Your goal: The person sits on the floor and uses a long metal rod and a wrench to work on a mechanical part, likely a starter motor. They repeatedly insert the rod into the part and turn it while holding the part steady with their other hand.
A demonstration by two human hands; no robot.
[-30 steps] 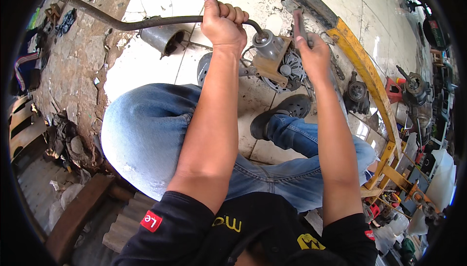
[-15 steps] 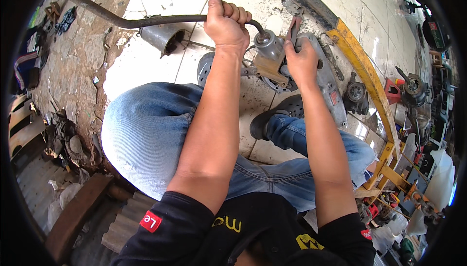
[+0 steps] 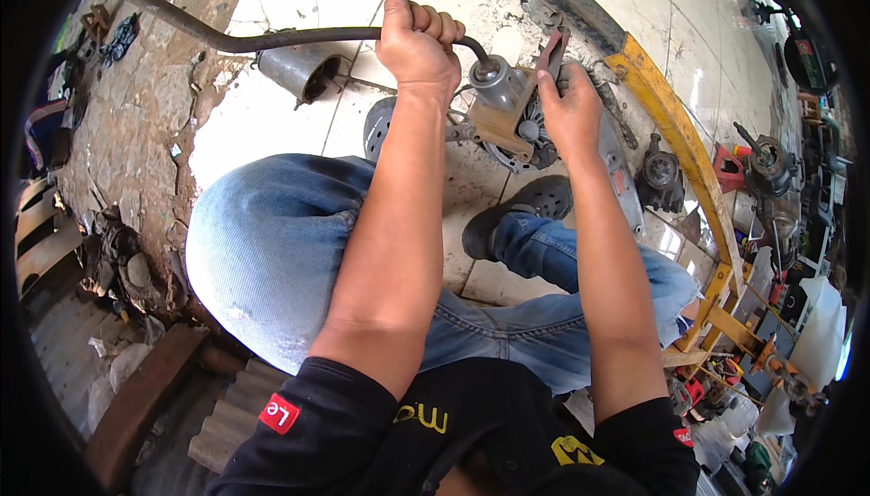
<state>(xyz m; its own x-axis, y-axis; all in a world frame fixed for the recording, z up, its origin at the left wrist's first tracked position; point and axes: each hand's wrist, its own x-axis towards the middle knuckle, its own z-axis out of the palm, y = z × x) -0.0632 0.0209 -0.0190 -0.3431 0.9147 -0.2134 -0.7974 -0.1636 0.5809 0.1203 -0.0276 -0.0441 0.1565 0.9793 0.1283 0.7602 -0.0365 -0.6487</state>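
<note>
My left hand (image 3: pixel 419 52) is closed around a long bent metal bar (image 3: pixel 290 40), thumb pointing up. The bar's short end curves down to the top of a grey cylindrical metal part (image 3: pixel 497 88) on the floor, fixed to a brownish metal bracket (image 3: pixel 500 124). Just right of that, my right hand (image 3: pixel 573 115) pinches a flat reddish-brown piece (image 3: pixel 550 53), possibly a tool handle; its lower end is hidden by my fingers. A finned round part (image 3: pixel 535 130) shows beside the bracket. Behind my right wrist lies a long grey metal casting (image 3: pixel 623 189), partly covered.
An open metal cylinder (image 3: pixel 304 74) lies on the tiles at left. A yellow metal frame (image 3: pixel 675 129) with a dark end curves along the right, past a dark machine part (image 3: pixel 662 172). My shoes (image 3: pixel 521 215) flank the work. Tools and parts crowd the far right.
My right hand has shifted slightly right with the reddish-brown piece, away from the bracket, uncovering more of the finned part. My left hand and the bar have barely moved.
</note>
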